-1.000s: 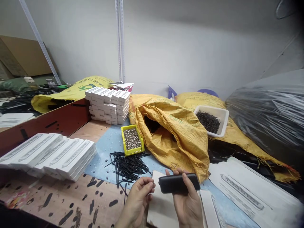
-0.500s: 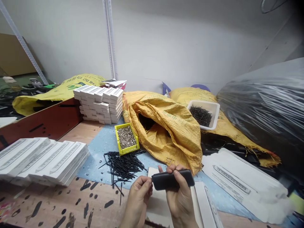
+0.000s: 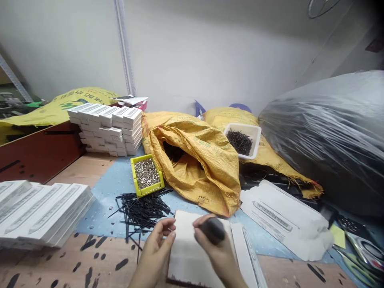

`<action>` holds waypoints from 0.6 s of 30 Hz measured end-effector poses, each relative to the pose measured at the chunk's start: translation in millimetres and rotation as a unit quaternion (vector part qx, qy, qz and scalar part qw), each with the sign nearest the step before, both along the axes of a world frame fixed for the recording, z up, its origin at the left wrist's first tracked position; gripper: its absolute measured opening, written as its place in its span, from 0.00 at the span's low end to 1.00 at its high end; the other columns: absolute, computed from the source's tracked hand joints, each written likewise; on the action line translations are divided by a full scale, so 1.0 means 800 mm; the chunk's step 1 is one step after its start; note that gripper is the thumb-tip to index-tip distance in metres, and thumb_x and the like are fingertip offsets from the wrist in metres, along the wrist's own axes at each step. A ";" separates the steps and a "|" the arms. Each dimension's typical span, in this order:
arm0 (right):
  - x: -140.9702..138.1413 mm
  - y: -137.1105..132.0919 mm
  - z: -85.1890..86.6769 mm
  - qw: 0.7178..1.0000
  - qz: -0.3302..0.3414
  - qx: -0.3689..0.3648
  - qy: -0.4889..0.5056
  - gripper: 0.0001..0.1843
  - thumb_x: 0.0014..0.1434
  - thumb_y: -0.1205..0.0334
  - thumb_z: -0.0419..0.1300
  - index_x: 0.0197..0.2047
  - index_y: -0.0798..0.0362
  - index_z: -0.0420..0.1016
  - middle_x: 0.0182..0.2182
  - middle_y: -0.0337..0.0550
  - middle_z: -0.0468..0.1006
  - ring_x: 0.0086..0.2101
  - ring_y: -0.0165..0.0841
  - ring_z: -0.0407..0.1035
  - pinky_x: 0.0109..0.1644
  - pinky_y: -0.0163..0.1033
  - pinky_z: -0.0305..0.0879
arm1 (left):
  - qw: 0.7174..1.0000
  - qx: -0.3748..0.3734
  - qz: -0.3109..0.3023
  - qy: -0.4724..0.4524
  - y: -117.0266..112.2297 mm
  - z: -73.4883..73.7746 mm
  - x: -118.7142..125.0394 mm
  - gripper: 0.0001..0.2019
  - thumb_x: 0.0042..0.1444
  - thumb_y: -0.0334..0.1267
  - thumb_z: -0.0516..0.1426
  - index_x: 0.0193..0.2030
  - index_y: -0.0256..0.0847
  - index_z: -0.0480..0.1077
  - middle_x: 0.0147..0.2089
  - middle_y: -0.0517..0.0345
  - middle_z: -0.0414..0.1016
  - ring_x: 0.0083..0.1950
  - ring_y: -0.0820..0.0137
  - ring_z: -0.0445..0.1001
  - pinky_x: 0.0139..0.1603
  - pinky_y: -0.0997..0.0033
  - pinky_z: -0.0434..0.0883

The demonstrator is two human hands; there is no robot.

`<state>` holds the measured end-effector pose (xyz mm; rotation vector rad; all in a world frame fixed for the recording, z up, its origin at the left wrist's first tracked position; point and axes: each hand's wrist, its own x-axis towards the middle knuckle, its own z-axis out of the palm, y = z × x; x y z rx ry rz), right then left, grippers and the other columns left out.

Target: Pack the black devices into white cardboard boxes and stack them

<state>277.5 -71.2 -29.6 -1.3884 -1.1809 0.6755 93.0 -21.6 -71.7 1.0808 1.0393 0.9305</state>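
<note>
My right hand (image 3: 217, 250) is shut on a black rounded bar (image 3: 213, 231), which is blurred and tilted end-on above a white card (image 3: 198, 260). My left hand (image 3: 154, 248) sits at the card's left edge, its fingertips close together. Anything small between them is too hard to tell. A loose pile of black nails (image 3: 141, 212) lies just beyond my left hand on a blue mat (image 3: 102, 204). A long white box (image 3: 247, 256) lies to the right of the card.
Stacked white boxes (image 3: 42, 212) lie at left, with a taller stack (image 3: 109, 130) behind them. Beyond stand a yellow tray of small metal parts (image 3: 147, 175), a yellow woven sack (image 3: 195, 168) and a white tub of black nails (image 3: 241, 140). Hand tools (image 3: 360, 252) lie at lower right.
The view has swung right, shifting everything leftward. My right hand has turned the black bar from lying across my fingers to tilted end-on, lower over the white card.
</note>
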 end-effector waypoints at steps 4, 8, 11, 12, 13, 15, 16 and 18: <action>0.076 -0.041 0.032 0.935 -0.256 -0.168 -0.180 0.32 0.46 0.40 0.63 0.50 0.48 0.69 0.39 0.48 0.78 0.37 0.46 0.73 0.40 0.46 0.68 | 0.997 0.047 -0.046 0.049 -0.017 -0.003 0.011 0.18 0.54 0.50 0.57 0.45 0.40 0.71 0.43 0.50 0.74 0.47 0.64 0.71 0.47 0.70 0.69; 0.124 -0.068 0.019 0.847 -0.184 -0.379 -0.325 0.47 0.44 0.43 0.63 0.65 0.47 0.56 0.44 0.53 0.77 0.42 0.55 0.72 0.42 0.53 0.66 | 0.982 0.126 -0.112 0.081 -0.031 -0.006 0.030 0.11 0.58 0.42 0.53 0.42 0.42 0.72 0.39 0.53 0.75 0.40 0.67 0.73 0.38 0.75 0.70; 0.127 -0.073 0.001 0.863 -0.153 -0.392 -0.281 0.44 0.46 0.50 0.61 0.65 0.51 0.55 0.42 0.53 0.78 0.44 0.54 0.72 0.46 0.53 0.64 | 0.945 0.254 -0.160 0.128 -0.039 -0.011 0.047 0.10 0.57 0.33 0.52 0.44 0.43 0.71 0.40 0.53 0.75 0.39 0.69 0.74 0.36 0.77 0.71; 0.124 -0.073 -0.001 0.889 -0.157 -0.366 -0.227 0.42 0.46 0.50 0.61 0.63 0.53 0.58 0.43 0.53 0.78 0.45 0.52 0.72 0.49 0.52 0.64 | 0.922 0.315 -0.165 0.154 -0.041 -0.011 0.053 0.15 0.56 0.30 0.52 0.49 0.44 0.69 0.45 0.51 0.75 0.43 0.68 0.75 0.39 0.75 0.72; 0.119 -0.072 -0.001 0.918 -0.154 -0.332 -0.154 0.40 0.46 0.50 0.62 0.61 0.54 0.61 0.45 0.54 0.77 0.47 0.50 0.71 0.51 0.50 0.64 | 0.890 0.385 -0.161 0.183 -0.042 -0.011 0.058 0.21 0.54 0.26 0.52 0.54 0.44 0.66 0.51 0.48 0.73 0.49 0.65 0.74 0.45 0.72 0.73; 0.106 -0.069 0.004 0.952 -0.123 -0.280 0.007 0.34 0.46 0.47 0.63 0.54 0.56 0.68 0.47 0.53 0.77 0.48 0.47 0.71 0.52 0.47 0.65 | 0.802 0.533 -0.142 0.229 -0.042 -0.004 0.069 0.31 0.52 0.23 0.52 0.64 0.47 0.57 0.62 0.43 0.64 0.63 0.56 0.64 0.57 0.57 0.68; 0.097 -0.066 0.006 0.954 -0.090 -0.274 0.075 0.32 0.47 0.45 0.63 0.50 0.56 0.71 0.46 0.52 0.77 0.47 0.46 0.72 0.51 0.46 0.66 | 0.753 0.595 -0.142 0.241 -0.041 0.003 0.073 0.34 0.52 0.23 0.52 0.66 0.49 0.53 0.65 0.42 0.60 0.66 0.53 0.59 0.61 0.49 0.64; 0.080 -0.059 0.007 0.948 -0.011 -0.276 0.159 0.27 0.49 0.44 0.63 0.44 0.56 0.75 0.43 0.50 0.79 0.45 0.45 0.73 0.48 0.46 0.68 | 0.673 0.675 -0.178 0.243 -0.036 0.022 0.080 0.34 0.54 0.25 0.53 0.66 0.51 0.52 0.66 0.44 0.60 0.68 0.51 0.56 0.64 0.41 0.56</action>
